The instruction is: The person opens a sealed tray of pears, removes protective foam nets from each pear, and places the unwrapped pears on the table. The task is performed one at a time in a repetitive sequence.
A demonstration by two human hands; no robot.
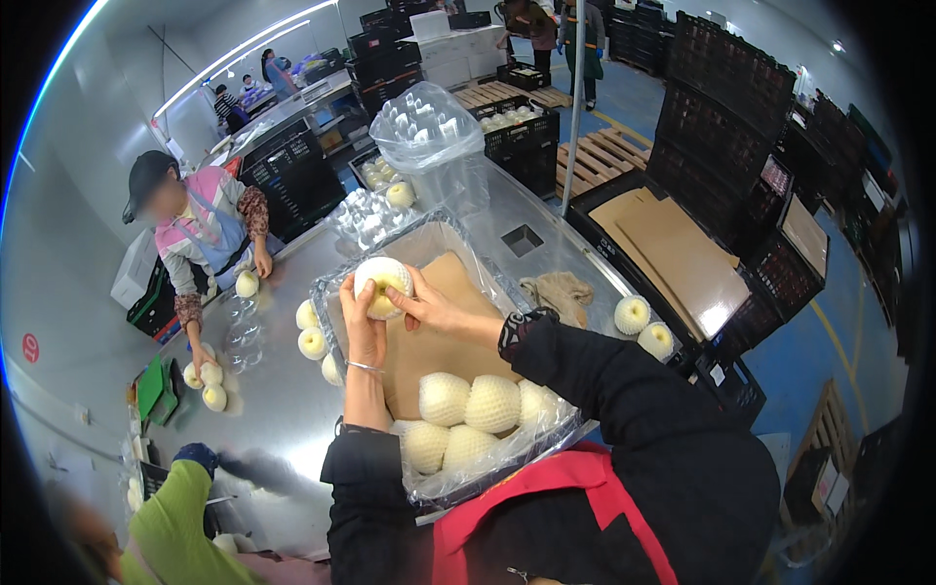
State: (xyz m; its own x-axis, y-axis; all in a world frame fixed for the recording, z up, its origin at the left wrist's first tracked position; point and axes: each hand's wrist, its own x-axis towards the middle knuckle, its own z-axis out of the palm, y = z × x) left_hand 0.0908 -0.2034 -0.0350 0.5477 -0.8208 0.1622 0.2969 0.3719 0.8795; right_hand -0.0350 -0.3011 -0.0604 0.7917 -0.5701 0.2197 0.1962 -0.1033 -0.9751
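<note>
Between my left hand [363, 329] and my right hand [431, 303] is a pale yellow fruit in a white foam net [385, 272], held above an open box. My left fingers wrap its left side, and my right thumb presses near the hollow at its centre. The box has a clear plastic liner [504, 472] and brown cardboard [417, 365] on its bottom. Several netted fruits [493, 404] sit in rows at the box's near end. More netted fruits [312, 342] stand on the metal table just left of the box.
A co-worker [208, 219] handles fruit across the table [278, 409]; another in a green sleeve [172, 512] is at lower left. A bag of clear trays [428, 139] stands behind the box. To the right are a cloth [559, 292], two netted fruits [643, 327], cardboard sheets [673, 256] and black crates [720, 95].
</note>
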